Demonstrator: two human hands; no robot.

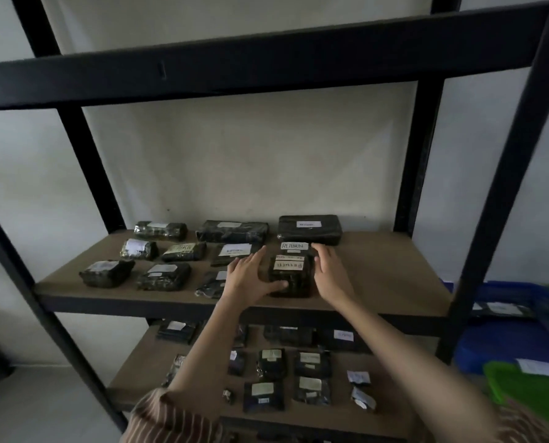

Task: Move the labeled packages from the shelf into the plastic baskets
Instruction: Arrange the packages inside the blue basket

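A dark wrapped package (290, 276) with a white handwritten label stands near the front of the middle shelf board (388, 282). My left hand (250, 276) lies against its left side, thumb touching the lower front, fingers straight. My right hand (329, 270) hovers at its right side with fingers spread and relaxed. Just behind it lies a package labelled RETURN (294, 246). A blue plastic basket (506, 343) and a green basket (529, 385) sit low at the right, each showing a white paper.
Several more dark labelled packages (164, 276) lie across the left and back of the same board. The lower shelf (145, 372) carries several others. Black metal uprights (497, 203) and a crossbeam (266, 68) frame the opening. A pale wall stands behind.
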